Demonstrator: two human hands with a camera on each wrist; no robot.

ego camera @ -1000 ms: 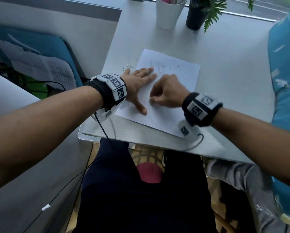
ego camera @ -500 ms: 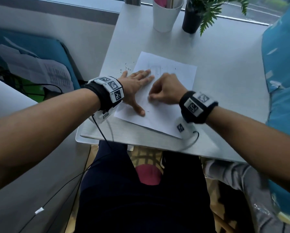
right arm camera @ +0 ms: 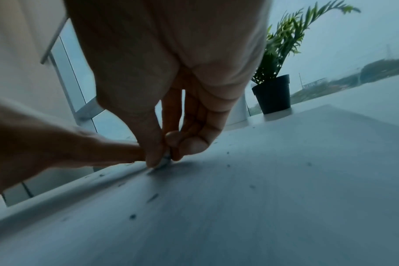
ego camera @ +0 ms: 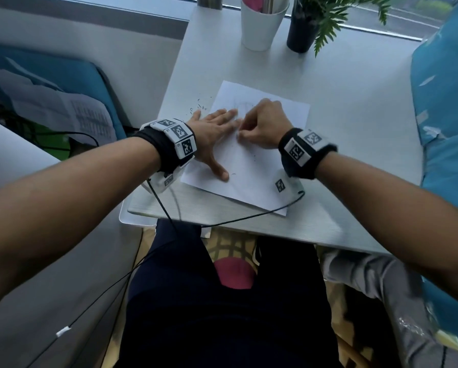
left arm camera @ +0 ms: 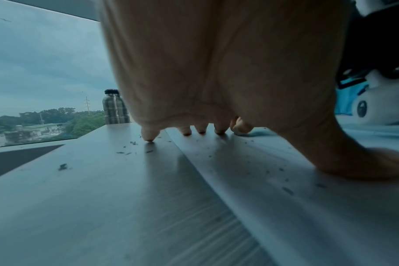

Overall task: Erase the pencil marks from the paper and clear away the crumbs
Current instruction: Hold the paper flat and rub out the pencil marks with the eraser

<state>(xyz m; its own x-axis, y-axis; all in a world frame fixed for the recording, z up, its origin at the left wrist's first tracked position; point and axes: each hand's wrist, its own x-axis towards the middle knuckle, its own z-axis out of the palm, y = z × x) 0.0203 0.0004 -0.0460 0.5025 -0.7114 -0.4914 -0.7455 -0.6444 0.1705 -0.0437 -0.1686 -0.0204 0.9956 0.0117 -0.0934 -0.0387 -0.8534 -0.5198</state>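
Note:
A white sheet of paper [ego camera: 251, 166] lies on the pale table [ego camera: 355, 128], with faint pencil marks [ego camera: 245, 106] near its far edge. My left hand [ego camera: 217, 134] lies flat on the paper's left side, fingers straight and spread, thumb toward me. My right hand [ego camera: 259, 126] pinches a small eraser [right arm camera: 165, 160] between thumb and fingertips and presses it on the sheet next to the left fingertips. Dark eraser crumbs [ego camera: 198, 106] lie on the table left of the paper and over the sheet [left arm camera: 282, 180], [right arm camera: 153, 198].
A white cup [ego camera: 262, 22] and a black pot with a green plant [ego camera: 302, 33] stand at the table's far edge by the window. A steel bottle [left arm camera: 115, 107] stands at the far left. A blue cushion [ego camera: 445, 102] borders the right. Wrist cables [ego camera: 249, 216] trail over the near edge.
My right hand with the eraser has shifted slightly away from me, toward the pencil marks, across the frames. The left hand keeps pressing the same spot on the paper.

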